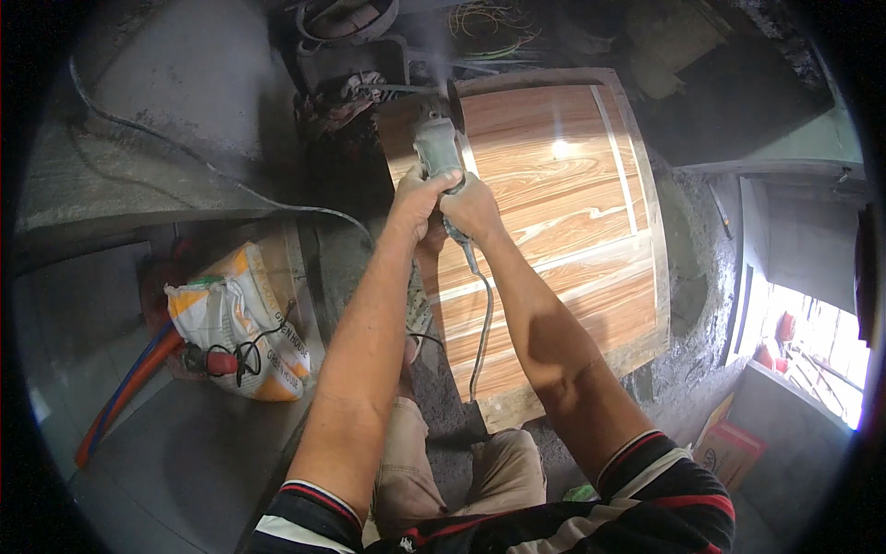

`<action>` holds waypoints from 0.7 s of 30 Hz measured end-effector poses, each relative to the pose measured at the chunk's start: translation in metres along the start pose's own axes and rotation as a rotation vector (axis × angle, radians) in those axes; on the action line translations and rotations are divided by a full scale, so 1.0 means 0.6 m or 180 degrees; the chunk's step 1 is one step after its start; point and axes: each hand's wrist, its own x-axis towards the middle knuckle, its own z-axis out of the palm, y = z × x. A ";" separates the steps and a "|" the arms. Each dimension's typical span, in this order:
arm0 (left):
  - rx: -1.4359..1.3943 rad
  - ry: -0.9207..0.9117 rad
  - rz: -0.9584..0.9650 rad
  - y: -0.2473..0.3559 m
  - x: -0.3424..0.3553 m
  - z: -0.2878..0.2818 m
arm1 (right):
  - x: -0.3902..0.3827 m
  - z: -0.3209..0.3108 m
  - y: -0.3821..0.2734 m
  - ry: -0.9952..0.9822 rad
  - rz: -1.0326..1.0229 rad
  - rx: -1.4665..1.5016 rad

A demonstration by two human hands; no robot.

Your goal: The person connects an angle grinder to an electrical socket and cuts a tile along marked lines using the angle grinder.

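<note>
We worked in a dim, dusty grey room with a rough concrete floor (pixel 688 268). Before us lay a large, glossy, brown wood-grain panel (pixel 563 208), bordered in dull tan along its right and near edges. Well off its left edge sat a white-and-orange woven sack (pixel 242 309), and beyond its near right corner stood a red-and-brown cardboard box (pixel 729 454). We had a grey, dust-coated angle grinder (pixel 437 148) over the panel, close to the far left corner, its head pointing at the far edge, where pale dust (pixel 436 42) rose. We could not tell how deep its wheel reached. Our left hand (pixel 418 201) was clasped on the left of the casing, thumb laid across the top; our right hand (pixel 473 207) was wrapped firmly around the rear. From there a thin grey cord (pixel 488 305) trailed over the panel toward its near left corner.
</note>
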 end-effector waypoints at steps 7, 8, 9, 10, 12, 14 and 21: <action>-0.0077 0.0085 -0.0098 -0.005 -0.015 0.007 | -0.017 -0.003 0.005 -0.0058 0.0059 -0.0017; -0.0060 0.0110 -0.0114 -0.007 -0.017 0.005 | -0.019 -0.002 0.004 -0.0064 0.0055 -0.0014; -0.0056 0.0117 -0.0112 -0.009 -0.017 0.002 | -0.021 -0.001 0.004 -0.0082 0.0045 -0.0018; -0.0087 0.0110 -0.0105 -0.011 -0.017 0.003 | -0.020 -0.001 0.008 -0.0090 0.0037 -0.0025; -0.0117 0.0101 -0.0095 -0.013 -0.015 0.004 | -0.017 0.001 0.012 -0.0053 -0.0016 -0.0058; -0.0121 0.0071 -0.0099 -0.011 -0.016 0.007 | -0.014 0.002 0.015 -0.0018 -0.0057 -0.0095; -0.0174 0.0052 -0.0186 -0.006 -0.013 0.003 | -0.010 0.004 0.012 -0.0072 0.0012 -0.0070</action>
